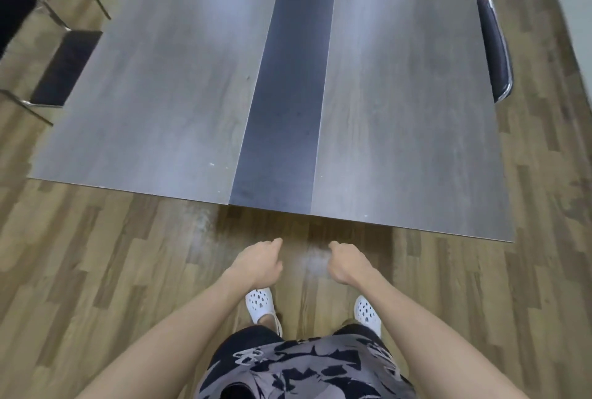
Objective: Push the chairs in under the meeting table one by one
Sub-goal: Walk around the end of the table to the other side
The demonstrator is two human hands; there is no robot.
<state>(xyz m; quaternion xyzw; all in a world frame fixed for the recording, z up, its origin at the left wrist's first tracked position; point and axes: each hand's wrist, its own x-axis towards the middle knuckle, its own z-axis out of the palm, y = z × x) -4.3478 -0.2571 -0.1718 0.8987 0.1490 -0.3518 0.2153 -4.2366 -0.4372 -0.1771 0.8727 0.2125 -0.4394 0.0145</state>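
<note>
Plank floor [96,254] throughout. Grey meeting table [179,85] with dark centre strip, stretching toward 12 o'clock, near edge just ahead of the hands. At 2 o'clock, two black chairs [496,53], backs close against the table's long edge. At 10 o'clock, two chrome-framed chairs [65,69], dark seats partly under the table, frames standing out. At 6 o'clock, left hand [258,265] and right hand [349,265], fingers curled, holding nothing, clear of the table. Beneath them, white shoes [259,301].
</note>
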